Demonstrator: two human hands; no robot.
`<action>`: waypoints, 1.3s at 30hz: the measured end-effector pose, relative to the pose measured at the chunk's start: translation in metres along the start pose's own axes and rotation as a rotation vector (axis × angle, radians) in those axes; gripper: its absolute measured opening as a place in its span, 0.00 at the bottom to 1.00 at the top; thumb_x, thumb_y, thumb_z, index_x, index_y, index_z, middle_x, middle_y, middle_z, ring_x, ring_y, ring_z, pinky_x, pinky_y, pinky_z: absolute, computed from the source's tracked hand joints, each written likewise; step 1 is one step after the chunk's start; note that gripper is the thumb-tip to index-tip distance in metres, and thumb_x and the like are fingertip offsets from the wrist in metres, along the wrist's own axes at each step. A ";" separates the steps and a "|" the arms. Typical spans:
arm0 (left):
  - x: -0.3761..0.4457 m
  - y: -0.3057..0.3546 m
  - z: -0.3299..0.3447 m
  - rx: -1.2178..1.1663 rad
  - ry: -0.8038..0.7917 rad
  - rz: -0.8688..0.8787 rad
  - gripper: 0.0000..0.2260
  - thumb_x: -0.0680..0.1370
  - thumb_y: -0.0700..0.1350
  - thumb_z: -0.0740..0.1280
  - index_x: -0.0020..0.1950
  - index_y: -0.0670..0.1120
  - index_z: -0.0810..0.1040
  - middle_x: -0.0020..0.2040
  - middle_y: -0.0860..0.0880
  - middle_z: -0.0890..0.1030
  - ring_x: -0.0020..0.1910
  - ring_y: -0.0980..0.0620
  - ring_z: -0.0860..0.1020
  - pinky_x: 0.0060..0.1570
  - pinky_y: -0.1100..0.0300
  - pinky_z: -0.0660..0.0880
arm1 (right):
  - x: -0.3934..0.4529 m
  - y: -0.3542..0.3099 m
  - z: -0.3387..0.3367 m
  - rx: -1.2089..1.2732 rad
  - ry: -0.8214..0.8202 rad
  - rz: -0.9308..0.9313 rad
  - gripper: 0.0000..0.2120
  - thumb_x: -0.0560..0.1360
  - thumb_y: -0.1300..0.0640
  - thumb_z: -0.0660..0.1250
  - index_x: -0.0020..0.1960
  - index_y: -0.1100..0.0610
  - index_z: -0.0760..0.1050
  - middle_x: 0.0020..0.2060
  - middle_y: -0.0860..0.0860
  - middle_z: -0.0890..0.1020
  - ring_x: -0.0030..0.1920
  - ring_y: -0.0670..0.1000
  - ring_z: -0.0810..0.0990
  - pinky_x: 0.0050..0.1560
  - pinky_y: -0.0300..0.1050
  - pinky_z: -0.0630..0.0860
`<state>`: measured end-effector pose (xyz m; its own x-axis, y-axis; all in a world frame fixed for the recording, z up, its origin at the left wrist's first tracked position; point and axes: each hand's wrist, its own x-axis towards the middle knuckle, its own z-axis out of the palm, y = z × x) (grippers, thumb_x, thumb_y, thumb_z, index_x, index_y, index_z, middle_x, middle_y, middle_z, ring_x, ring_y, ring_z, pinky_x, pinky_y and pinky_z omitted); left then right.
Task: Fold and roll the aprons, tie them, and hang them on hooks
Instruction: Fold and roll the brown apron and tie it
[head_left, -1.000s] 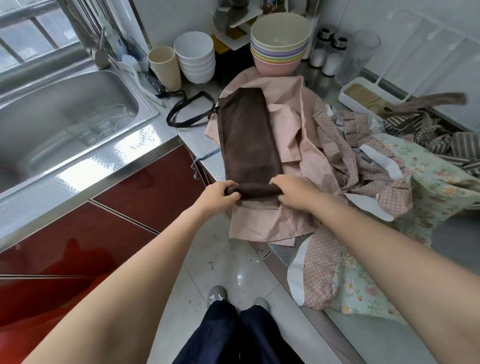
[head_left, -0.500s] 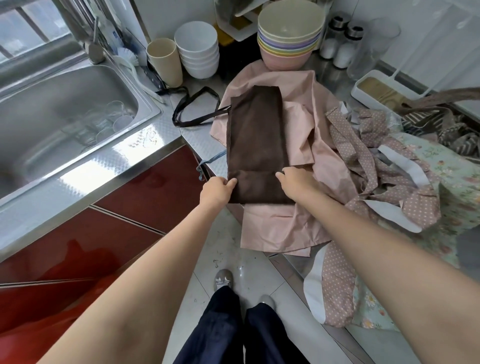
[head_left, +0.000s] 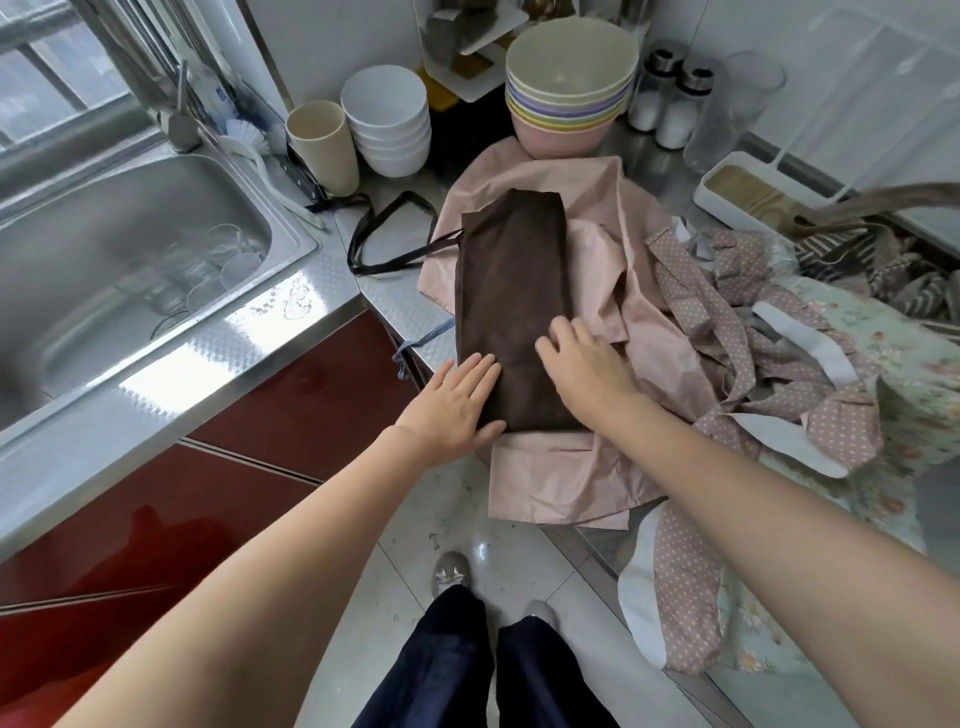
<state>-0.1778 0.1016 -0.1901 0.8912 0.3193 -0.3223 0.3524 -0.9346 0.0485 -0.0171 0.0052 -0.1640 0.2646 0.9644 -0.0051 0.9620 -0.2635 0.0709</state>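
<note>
While the brown apron (head_left: 511, 312) lay folded in a long strip on top of the pink apron (head_left: 571, 467) at the counter's corner, we pressed on its near end. Our left hand (head_left: 452, 405) lay flat with straight fingers. Our right hand (head_left: 584, 364) had its fingers a bit bent, maybe just touching the cloth; we could not tell. The pink apron hung off the edge, so we thought rolling could drag it down. The black strap (head_left: 387, 244) might get caught too.

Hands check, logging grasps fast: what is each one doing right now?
Left hand: open, flat on the brown apron.
Right hand: open, fingers resting on it.
</note>
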 end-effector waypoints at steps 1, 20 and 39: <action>-0.003 -0.001 0.000 0.037 -0.035 0.003 0.35 0.79 0.61 0.52 0.77 0.42 0.42 0.78 0.46 0.44 0.77 0.49 0.43 0.74 0.54 0.40 | -0.001 0.000 0.003 -0.012 0.040 -0.130 0.14 0.60 0.66 0.75 0.44 0.61 0.75 0.45 0.58 0.77 0.44 0.59 0.78 0.33 0.46 0.74; 0.027 -0.032 -0.032 -1.130 0.147 -0.610 0.14 0.77 0.49 0.66 0.55 0.40 0.79 0.49 0.45 0.80 0.53 0.46 0.78 0.48 0.61 0.70 | 0.021 0.016 0.004 0.846 -0.329 0.584 0.18 0.75 0.48 0.66 0.51 0.65 0.77 0.46 0.58 0.79 0.48 0.55 0.76 0.32 0.38 0.63; 0.037 -0.050 -0.021 0.007 -0.029 0.126 0.36 0.77 0.53 0.63 0.77 0.45 0.48 0.77 0.47 0.52 0.76 0.48 0.50 0.74 0.55 0.49 | 0.035 -0.021 0.004 0.046 -0.131 0.286 0.17 0.75 0.63 0.62 0.63 0.58 0.66 0.59 0.56 0.70 0.54 0.58 0.75 0.43 0.48 0.72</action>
<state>-0.1563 0.1634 -0.1842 0.9193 0.1951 -0.3417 0.2366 -0.9680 0.0839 -0.0281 0.0448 -0.1699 0.5287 0.8402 -0.1205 0.8484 -0.5276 0.0430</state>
